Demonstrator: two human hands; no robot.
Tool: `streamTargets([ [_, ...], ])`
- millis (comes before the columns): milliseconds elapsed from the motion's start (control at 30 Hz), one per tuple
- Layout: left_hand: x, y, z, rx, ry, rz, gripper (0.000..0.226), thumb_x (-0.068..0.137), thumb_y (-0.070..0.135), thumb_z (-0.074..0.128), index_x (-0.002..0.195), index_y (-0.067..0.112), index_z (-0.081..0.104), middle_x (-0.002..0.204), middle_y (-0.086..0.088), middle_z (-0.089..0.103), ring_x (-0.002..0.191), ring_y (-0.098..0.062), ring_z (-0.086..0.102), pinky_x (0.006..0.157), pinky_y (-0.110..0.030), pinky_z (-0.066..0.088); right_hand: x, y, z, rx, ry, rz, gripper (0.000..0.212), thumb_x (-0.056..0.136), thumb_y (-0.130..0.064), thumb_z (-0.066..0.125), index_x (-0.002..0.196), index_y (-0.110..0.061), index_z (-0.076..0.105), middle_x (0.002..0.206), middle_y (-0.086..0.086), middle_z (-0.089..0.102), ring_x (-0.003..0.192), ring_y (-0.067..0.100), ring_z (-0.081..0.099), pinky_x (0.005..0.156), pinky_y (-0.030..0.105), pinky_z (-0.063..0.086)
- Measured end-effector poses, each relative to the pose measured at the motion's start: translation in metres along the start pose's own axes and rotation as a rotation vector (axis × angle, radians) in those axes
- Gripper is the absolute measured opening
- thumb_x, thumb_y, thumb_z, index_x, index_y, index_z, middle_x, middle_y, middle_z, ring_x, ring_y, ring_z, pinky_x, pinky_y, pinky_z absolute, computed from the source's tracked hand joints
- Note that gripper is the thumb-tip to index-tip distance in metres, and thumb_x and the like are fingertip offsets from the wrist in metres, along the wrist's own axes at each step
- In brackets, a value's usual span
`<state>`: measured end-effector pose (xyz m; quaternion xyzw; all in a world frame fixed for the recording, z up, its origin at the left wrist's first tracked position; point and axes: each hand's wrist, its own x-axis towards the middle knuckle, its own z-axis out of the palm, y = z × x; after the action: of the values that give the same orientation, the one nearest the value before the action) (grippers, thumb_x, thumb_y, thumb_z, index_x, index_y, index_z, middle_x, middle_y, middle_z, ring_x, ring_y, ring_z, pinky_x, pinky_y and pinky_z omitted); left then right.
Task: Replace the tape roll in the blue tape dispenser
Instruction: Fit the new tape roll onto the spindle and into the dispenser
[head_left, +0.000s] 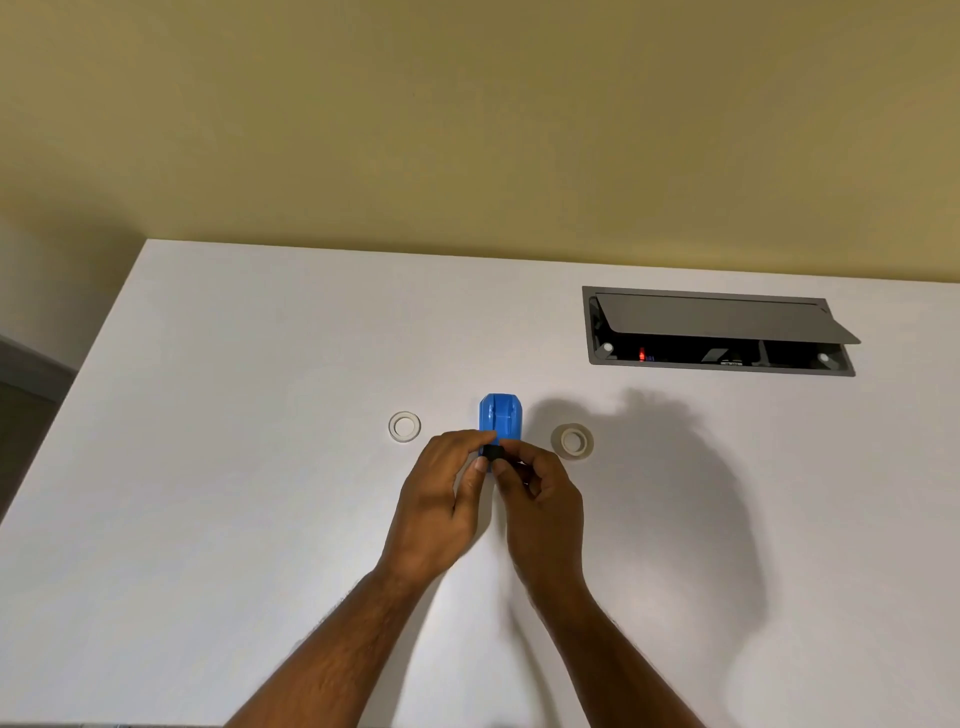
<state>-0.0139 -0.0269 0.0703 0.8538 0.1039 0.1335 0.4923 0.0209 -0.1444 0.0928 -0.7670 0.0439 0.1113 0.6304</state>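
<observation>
The blue tape dispenser (500, 419) stands on the white table (260, 467), its near end hidden behind my fingers. Between both hands sits a small black spool (493, 452), just in front of the dispenser. My left hand (441, 504) pinches it from the left and my right hand (540, 493) from the right. A thin, nearly bare whitish tape ring (404, 426) lies flat to the dispenser's left. A fuller clear tape roll (572, 441) lies flat to its right, close to my right hand.
A grey cable hatch (719, 332) with its lid propped open is set into the table at the back right. A yellow wall rises behind the table's far edge. The table's left edge runs diagonally down the left side.
</observation>
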Motion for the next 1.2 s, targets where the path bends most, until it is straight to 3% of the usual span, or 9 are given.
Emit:
streamTargets([
  [233,0.002,0.004,0.0,0.031,0.016,-0.016,0.027,0.103,0.02,0.044,0.119,0.022,0.065,0.112,0.01,0.065,0.11,-0.008,0.06,0.093,-0.014,0.043,0.01,0.008,-0.009,-0.121,-0.004,-0.032,0.016,0.094,-0.023,0.062,0.106,-0.033,0.068,0.103,-0.016,0.068,0.092,-0.004,0.063,0.076,0.009,0.047],
  [433,0.003,0.004,-0.001,0.037,0.012,-0.06,0.028,0.102,0.023,0.043,0.119,0.021,0.065,0.111,0.009,0.065,0.108,-0.007,0.059,0.092,-0.017,0.044,0.046,0.027,-0.044,-0.496,0.193,-0.102,0.027,0.089,-0.015,0.067,0.114,-0.024,0.064,0.11,-0.009,0.053,0.103,0.016,0.058,0.087,0.032,0.05],
  [533,0.003,0.004,-0.001,0.034,0.01,-0.076,0.029,0.102,0.023,0.042,0.12,0.021,0.065,0.111,0.01,0.064,0.109,-0.007,0.059,0.091,-0.018,0.045,0.06,0.038,-0.058,-0.628,0.136,-0.065,0.038,0.087,-0.016,0.069,0.123,-0.024,0.059,0.116,-0.001,0.05,0.111,0.024,0.051,0.088,0.031,0.043],
  [667,0.003,0.005,-0.001,0.042,-0.001,-0.081,0.029,0.102,0.025,0.041,0.12,0.023,0.064,0.11,0.011,0.064,0.108,-0.008,0.059,0.09,-0.017,0.044,0.074,0.044,-0.067,-0.729,0.0,0.036,0.058,0.085,-0.023,0.071,0.138,-0.027,0.048,0.123,0.006,0.045,0.119,0.027,0.043,0.095,0.037,0.045],
  [867,0.004,0.004,-0.001,0.039,0.008,-0.087,0.029,0.102,0.025,0.041,0.12,0.022,0.064,0.111,0.011,0.063,0.108,-0.007,0.059,0.09,-0.016,0.044,0.081,0.049,-0.065,-0.756,-0.032,0.046,0.052,0.084,-0.024,0.07,0.131,-0.034,0.051,0.119,0.001,0.04,0.115,0.024,0.041,0.086,0.032,0.041],
  [1067,0.005,0.004,-0.002,0.038,-0.003,-0.094,0.03,0.102,0.027,0.04,0.121,0.025,0.063,0.11,0.013,0.063,0.108,-0.007,0.059,0.089,-0.015,0.043,0.08,0.05,-0.065,-0.745,-0.029,0.022,0.046,0.082,-0.026,0.073,0.125,-0.029,0.056,0.116,0.0,0.042,0.111,0.024,0.047,0.083,0.029,0.039],
  [1200,0.005,0.005,-0.002,0.026,-0.003,-0.096,0.03,0.102,0.027,0.04,0.121,0.025,0.063,0.111,0.012,0.063,0.107,-0.007,0.06,0.089,-0.014,0.044,0.073,0.042,-0.067,-0.655,-0.019,0.004,0.047,0.078,-0.02,0.077,0.12,-0.025,0.057,0.121,0.0,0.05,0.093,0.018,0.058,0.077,0.025,0.045],
])
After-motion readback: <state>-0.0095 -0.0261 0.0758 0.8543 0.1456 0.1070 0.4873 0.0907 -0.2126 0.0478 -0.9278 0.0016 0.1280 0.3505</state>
